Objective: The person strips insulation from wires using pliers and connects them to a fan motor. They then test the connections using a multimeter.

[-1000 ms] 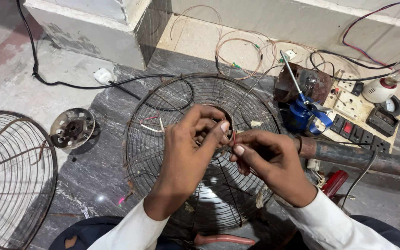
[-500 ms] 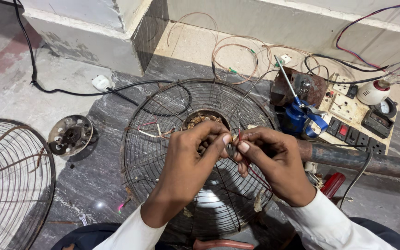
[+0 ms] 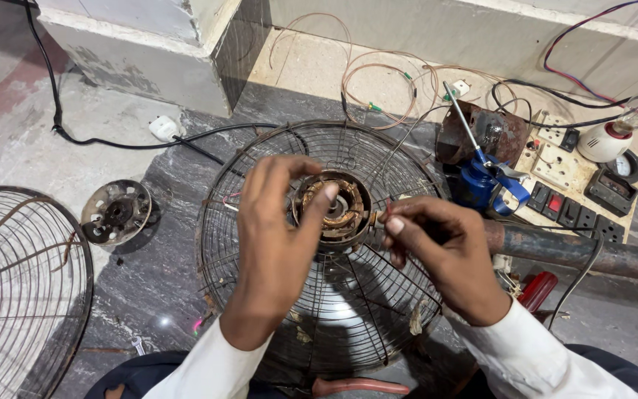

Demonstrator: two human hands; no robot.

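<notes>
A round wire fan guard (image 3: 219,251) lies flat on the dark stone floor, with a rusty fan motor (image 3: 337,210) and its copper windings at the centre. My left hand (image 3: 275,236) reaches over the motor's left side, thumb resting on its top rim and fingers curled round the far edge. My right hand (image 3: 441,251) is just right of the motor, thumb and forefinger pinched on a thin wire (image 3: 379,216) that comes off the motor's side. White sleeves cover both forearms.
A second fan guard (image 3: 16,295) lies at the left, with a round motor cover (image 3: 116,212) beside it. To the right are a blue oil can (image 3: 478,185), a rusty tin (image 3: 492,133), a switch board (image 3: 566,188) with a bulb (image 3: 622,129), a rusty pipe (image 3: 577,251) and a red-handled tool (image 3: 537,290). Copper wire loops (image 3: 378,81) lie behind.
Both hands were pinched together over the motor. My left hand has let go and moved onto the motor's rim, uncovering the windings; my right hand shifted slightly right, still pinching.
</notes>
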